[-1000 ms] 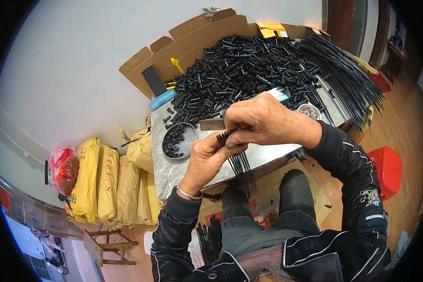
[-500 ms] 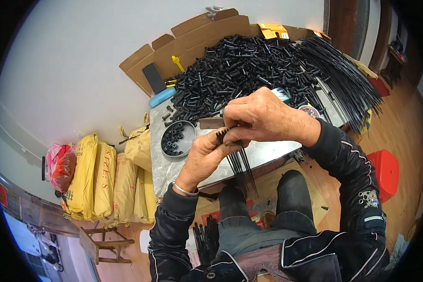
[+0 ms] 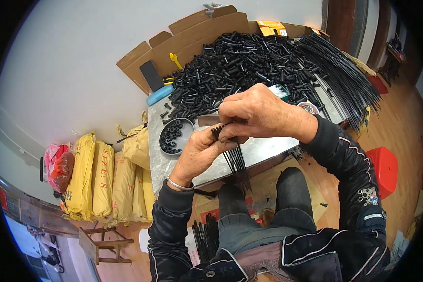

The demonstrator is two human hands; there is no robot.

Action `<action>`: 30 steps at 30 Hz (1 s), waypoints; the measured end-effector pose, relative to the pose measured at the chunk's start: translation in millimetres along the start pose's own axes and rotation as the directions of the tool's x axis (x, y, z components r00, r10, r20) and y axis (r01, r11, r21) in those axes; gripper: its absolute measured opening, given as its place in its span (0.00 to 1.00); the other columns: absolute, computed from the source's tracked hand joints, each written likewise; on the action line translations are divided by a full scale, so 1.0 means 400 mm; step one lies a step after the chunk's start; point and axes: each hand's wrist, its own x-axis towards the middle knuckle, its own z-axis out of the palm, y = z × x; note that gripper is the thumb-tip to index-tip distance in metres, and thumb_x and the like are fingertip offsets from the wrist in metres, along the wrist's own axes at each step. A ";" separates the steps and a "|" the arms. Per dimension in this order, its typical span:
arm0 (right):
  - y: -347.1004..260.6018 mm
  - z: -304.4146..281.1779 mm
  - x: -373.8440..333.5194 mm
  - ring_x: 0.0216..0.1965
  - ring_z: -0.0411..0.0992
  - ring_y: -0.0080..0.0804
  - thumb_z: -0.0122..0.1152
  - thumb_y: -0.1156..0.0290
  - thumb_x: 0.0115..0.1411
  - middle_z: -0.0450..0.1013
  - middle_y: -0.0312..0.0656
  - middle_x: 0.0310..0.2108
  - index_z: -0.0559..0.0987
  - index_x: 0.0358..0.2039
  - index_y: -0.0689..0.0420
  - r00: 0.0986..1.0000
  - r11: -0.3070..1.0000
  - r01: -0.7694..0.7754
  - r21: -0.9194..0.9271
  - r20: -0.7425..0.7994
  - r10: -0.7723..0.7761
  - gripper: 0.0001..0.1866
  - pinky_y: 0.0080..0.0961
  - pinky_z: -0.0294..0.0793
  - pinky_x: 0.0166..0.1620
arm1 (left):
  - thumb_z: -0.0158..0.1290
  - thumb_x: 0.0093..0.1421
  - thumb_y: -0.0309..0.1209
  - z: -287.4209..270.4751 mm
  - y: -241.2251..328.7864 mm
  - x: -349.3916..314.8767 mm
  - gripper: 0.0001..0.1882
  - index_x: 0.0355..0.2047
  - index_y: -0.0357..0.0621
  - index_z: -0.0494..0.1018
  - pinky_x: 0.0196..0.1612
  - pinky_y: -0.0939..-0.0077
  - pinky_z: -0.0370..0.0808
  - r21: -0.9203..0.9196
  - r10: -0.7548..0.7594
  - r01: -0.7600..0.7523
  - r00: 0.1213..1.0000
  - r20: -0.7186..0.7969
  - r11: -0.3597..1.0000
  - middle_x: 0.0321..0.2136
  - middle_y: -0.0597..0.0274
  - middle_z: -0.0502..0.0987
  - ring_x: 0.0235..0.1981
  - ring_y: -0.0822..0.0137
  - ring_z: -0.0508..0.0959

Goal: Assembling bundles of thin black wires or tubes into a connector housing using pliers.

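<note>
**Hands at the rod bundle, near worktop edge**

Hands were together above the near edge of the worktop [image 3: 268,148]. Left hand [image 3: 199,152] was closed around a bundle of thin black rods [image 3: 235,162]; their upper ends showed at its fingers and the rest hung down past the worktop edge toward the knees. Right hand [image 3: 261,113] was curled over the top of the bundle, fingertips pinched at the rod ends. Whether it held a small sleeve there could not be told; the fingers hid it.

Noted around them:
- heap of short black tubes [image 3: 235,66] across the far side of the worktop, spilling from an opened cardboard box [image 3: 197,30];
- round tin of small black rings [image 3: 172,136] at the left edge, just beside the left hand;
- fan of long black rods [image 3: 343,75] at the far right corner.

Judgement on doing it well: keep the left grip firm so the rod ends stay level, work one rod end at a time with the right fingertips, and keep the bundle over the worktop so a dropped piece lands there, not on the floor.
</note>
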 end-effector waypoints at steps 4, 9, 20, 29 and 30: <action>-0.004 0.001 0.004 0.22 0.73 0.39 0.65 0.64 0.49 0.71 0.39 0.19 0.70 0.19 0.56 1.000 1.000 -0.011 -0.026 0.006 0.011 0.14 0.32 0.70 0.22 | 0.55 0.59 0.23 -0.005 -0.007 -0.001 0.12 0.45 0.39 0.75 0.47 0.79 0.74 -0.023 0.003 -0.003 1.000 0.003 1.000 0.38 0.64 0.80 0.41 0.75 0.77; -0.011 -0.015 0.024 0.21 0.73 0.40 0.64 0.64 0.49 0.72 0.39 0.19 0.70 0.19 0.56 0.995 0.982 0.024 -0.188 0.095 -0.007 0.14 0.32 0.71 0.22 | 0.55 0.59 0.22 -0.007 0.005 0.005 0.12 0.43 0.38 0.76 0.47 0.78 0.75 0.004 0.016 -0.016 1.000 0.002 1.000 0.38 0.62 0.81 0.42 0.72 0.78; 0.000 0.031 0.014 0.19 0.73 0.32 0.70 0.63 0.45 0.73 0.34 0.23 0.75 0.32 0.54 0.992 0.989 0.077 -0.125 -0.090 -0.089 0.17 0.25 0.70 0.21 | 0.56 0.59 0.25 0.000 0.009 0.005 0.11 0.43 0.36 0.75 0.44 0.78 0.75 0.039 0.015 -0.013 0.998 -0.060 0.999 0.36 0.62 0.81 0.40 0.74 0.78; -0.004 0.058 0.030 0.19 0.72 0.35 0.70 0.63 0.47 0.70 0.37 0.24 0.75 0.28 0.56 0.996 0.977 0.092 -0.194 -0.002 -0.094 0.14 0.28 0.70 0.20 | 0.58 0.57 0.25 0.052 -0.063 0.000 0.11 0.40 0.36 0.75 0.40 0.75 0.74 0.117 -0.029 0.048 0.987 -0.155 0.992 0.35 0.62 0.78 0.38 0.70 0.76; -0.003 0.060 0.025 0.19 0.71 0.36 0.69 0.64 0.48 0.70 0.37 0.23 0.74 0.26 0.57 0.997 0.991 0.062 -0.117 -0.038 -0.067 0.13 0.28 0.69 0.20 | 0.60 0.55 0.27 0.074 -0.087 -0.006 0.13 0.41 0.37 0.75 0.43 0.72 0.73 0.011 -0.101 0.105 0.981 -0.164 0.994 0.37 0.59 0.77 0.41 0.66 0.76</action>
